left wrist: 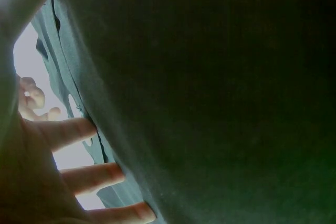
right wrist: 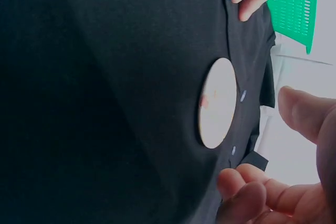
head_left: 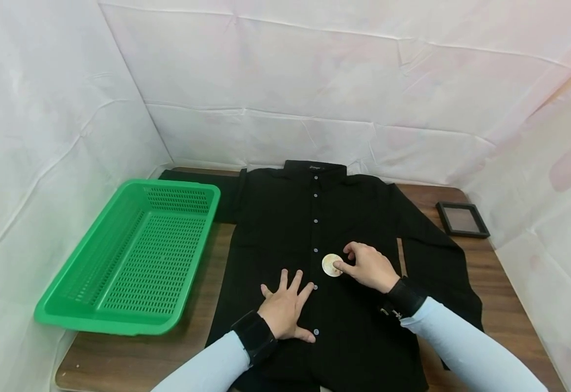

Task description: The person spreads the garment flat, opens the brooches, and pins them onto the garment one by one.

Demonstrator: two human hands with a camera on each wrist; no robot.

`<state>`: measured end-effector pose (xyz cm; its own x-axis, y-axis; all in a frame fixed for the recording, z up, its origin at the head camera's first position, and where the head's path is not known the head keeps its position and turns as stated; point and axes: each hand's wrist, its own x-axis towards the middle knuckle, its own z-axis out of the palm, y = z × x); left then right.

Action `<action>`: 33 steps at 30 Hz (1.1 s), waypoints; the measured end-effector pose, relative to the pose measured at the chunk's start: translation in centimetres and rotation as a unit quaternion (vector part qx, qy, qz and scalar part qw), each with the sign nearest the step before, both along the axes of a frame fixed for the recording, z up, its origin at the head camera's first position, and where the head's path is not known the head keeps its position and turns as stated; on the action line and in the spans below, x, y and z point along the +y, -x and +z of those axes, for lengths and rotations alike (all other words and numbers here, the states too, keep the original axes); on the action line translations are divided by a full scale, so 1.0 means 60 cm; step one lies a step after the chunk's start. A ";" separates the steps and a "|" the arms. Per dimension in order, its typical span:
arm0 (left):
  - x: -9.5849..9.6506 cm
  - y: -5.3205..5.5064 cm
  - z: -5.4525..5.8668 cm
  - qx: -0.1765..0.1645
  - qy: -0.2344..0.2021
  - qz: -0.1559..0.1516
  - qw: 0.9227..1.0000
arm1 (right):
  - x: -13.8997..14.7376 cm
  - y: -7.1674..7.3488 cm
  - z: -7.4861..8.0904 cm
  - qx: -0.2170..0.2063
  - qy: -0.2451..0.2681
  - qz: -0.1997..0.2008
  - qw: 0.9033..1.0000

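Note:
A black button-up shirt [head_left: 275, 218] lies spread face up, its collar toward the back wall. My left hand [head_left: 287, 309] rests on its front, fingers spread, beside the button row; in the left wrist view its fingertips [left wrist: 113, 172] touch the dark cloth. On the shirt, right of the buttons, lies a thin round white disc [right wrist: 218, 103] with faint coloured marks. Over the disc's right side hovers my right hand [head_left: 370, 265], thumb and fingers apart and loosely bent. The right wrist view shows a gap between them and the disc, nothing held.
A green slotted plastic basket [head_left: 167, 256] stands left of the shirt, near one sleeve. At the right back is a small black-framed square box [head_left: 463, 219]. Everything sits on a brown wooden table [head_left: 515, 305], with white sheeting [head_left: 285, 71] around its back and sides.

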<state>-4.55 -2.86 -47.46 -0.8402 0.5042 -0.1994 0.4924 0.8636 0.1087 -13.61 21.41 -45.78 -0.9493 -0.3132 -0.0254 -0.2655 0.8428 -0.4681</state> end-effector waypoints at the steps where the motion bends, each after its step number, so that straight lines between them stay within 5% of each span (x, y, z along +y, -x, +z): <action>1: 0.000 0.000 -0.001 0.001 -0.001 0.000 1.000 | -0.001 0.001 -0.002 -0.003 -0.003 -0.001 1.000; 33: 0.001 0.002 -0.001 0.001 0.000 0.001 1.000 | -0.016 0.016 -0.027 -0.046 -0.015 -0.010 0.999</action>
<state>-4.65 -2.82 -47.54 -0.8413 0.5030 -0.1982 0.4915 0.8643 0.1070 -14.60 20.43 -47.40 -0.9484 -0.2929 -0.1217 -0.2064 0.8613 -0.4644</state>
